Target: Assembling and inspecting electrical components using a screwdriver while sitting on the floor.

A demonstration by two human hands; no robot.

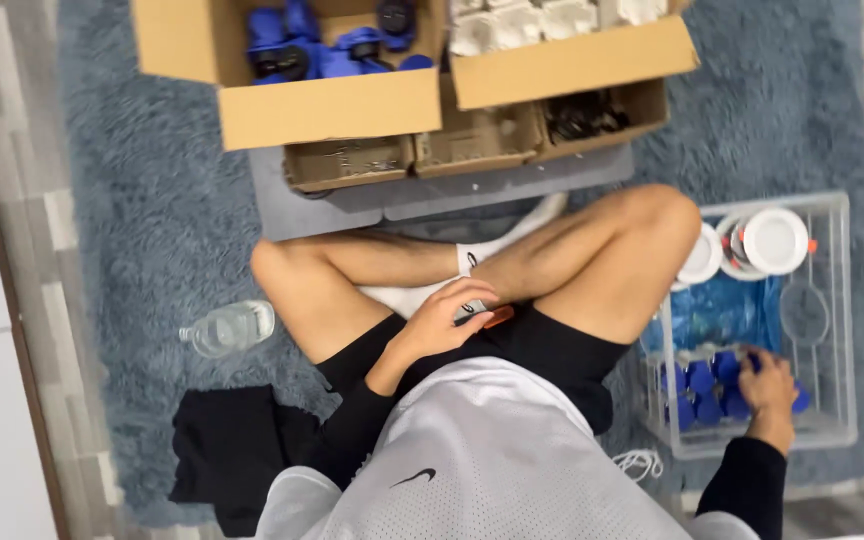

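Lower right of the frame: your right hand reaches into the clear plastic bin, fingers curled on one of the blue parts heaped at its near end, within arm's reach.
Centre: your left hand rests on your crossed legs, loosely closed on a small dark tool with an orange end, parked ready.
Right, far end of bin: white round fixtures stacked apart from the blue ones.
Top: open cardboard boxes face you.
Left: water bottle lies on the rug.
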